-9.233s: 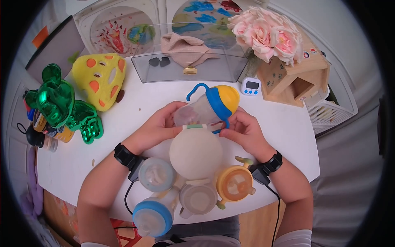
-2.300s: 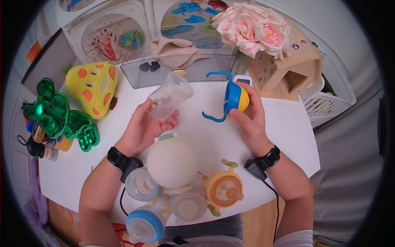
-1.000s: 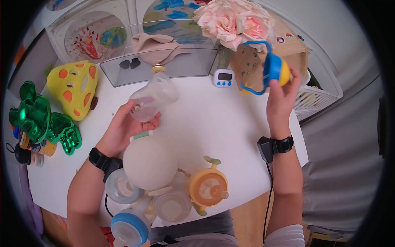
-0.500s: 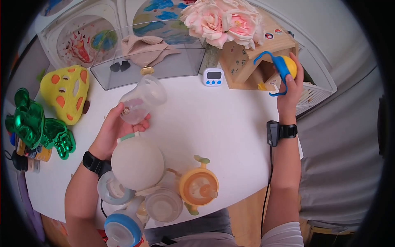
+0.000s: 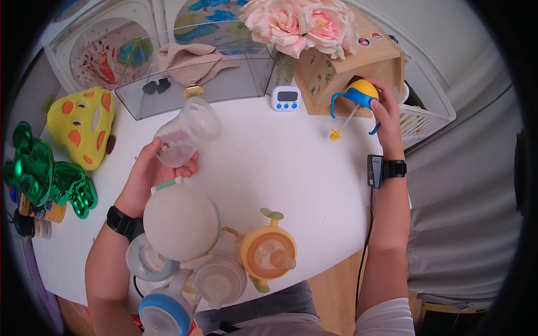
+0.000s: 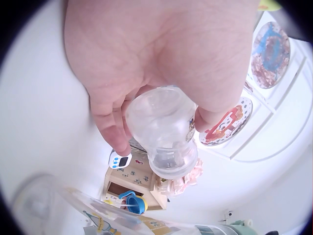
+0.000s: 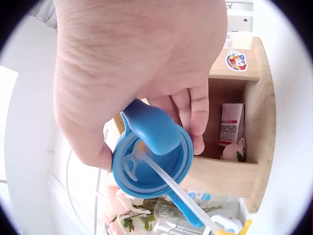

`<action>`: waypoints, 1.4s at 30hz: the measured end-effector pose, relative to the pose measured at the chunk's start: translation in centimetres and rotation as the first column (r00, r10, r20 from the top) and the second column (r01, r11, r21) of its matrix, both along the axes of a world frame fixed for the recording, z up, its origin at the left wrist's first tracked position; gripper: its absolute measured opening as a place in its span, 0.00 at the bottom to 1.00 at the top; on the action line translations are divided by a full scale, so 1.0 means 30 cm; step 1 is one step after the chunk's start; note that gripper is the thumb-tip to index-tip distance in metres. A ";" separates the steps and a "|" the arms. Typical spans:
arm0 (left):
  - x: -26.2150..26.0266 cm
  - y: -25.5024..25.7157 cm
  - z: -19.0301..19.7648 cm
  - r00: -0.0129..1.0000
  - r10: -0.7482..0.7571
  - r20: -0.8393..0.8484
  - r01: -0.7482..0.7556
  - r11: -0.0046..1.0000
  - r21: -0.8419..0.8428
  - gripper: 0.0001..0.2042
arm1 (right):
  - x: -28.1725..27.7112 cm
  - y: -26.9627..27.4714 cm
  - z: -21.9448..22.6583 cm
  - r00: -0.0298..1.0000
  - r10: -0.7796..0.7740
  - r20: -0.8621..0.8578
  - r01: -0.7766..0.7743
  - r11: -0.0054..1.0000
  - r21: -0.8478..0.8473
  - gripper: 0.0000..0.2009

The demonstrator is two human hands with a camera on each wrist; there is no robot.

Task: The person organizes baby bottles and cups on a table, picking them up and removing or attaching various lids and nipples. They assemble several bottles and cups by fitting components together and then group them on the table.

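My left hand (image 5: 144, 173) grips a clear baby cup body (image 5: 188, 134), its open mouth tilted up and away to the right. In the left wrist view, the fingers and thumb wrap the see-through cup (image 6: 161, 115). Over at the right, my right hand (image 5: 388, 120) holds the cup's blue and yellow lid (image 5: 363, 94), which has two curved blue handles. A straw (image 5: 349, 119) with a yellow end hangs from the lid. In the right wrist view, the lid's ringed underside (image 7: 151, 171) faces the camera, the thumb at its edge.
Before me stand a round cream-topped bottle (image 5: 182, 221), an orange handled cup (image 5: 269, 255), a blue-ringed bottle (image 5: 165, 313) and others. Behind are a timer (image 5: 286, 98), a clear box (image 5: 224, 84), pink flowers (image 5: 300, 25) and a wooden house (image 5: 358, 61). A yellow plush (image 5: 81, 129) stands left.
First the cup was whole between both hands; then the lid came apart from the body. My right hand has carried the lid right and lowered it slightly, straw now showing. The left keeps the body.
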State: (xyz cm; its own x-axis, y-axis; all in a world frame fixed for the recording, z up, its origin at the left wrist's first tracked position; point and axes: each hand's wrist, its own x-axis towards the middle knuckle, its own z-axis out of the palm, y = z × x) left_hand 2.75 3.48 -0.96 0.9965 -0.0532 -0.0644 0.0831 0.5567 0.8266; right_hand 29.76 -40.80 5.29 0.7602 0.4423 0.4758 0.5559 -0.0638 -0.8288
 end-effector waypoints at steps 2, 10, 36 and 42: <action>0.002 -0.002 -0.001 1.000 0.000 -0.008 0.000 1.000 -0.010 0.31 | 0.008 -0.005 -0.009 1.000 -0.010 0.003 0.011 0.999 -0.035 0.25; 0.010 0.000 0.003 1.000 -0.003 -0.003 0.003 1.000 0.004 0.32 | 0.029 -0.014 -0.026 0.959 -0.252 0.126 0.275 0.934 -0.226 0.25; 0.006 0.003 -0.018 1.000 -0.005 0.013 0.006 0.999 -0.053 0.32 | 0.035 0.005 -0.047 0.775 -0.593 0.218 0.617 0.638 -0.461 0.26; 0.004 0.006 -0.013 1.000 0.003 0.012 -0.003 1.000 0.016 0.33 | 0.006 0.005 -0.021 0.825 -0.558 0.093 0.540 0.727 -0.425 0.24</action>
State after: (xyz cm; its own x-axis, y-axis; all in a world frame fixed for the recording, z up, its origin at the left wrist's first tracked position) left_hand 2.89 3.65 -1.34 0.9974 -0.0497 -0.0531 0.0716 0.5439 0.8361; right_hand 29.95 -40.66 4.66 0.9461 0.0883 0.3116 0.2840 -0.6885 -0.6673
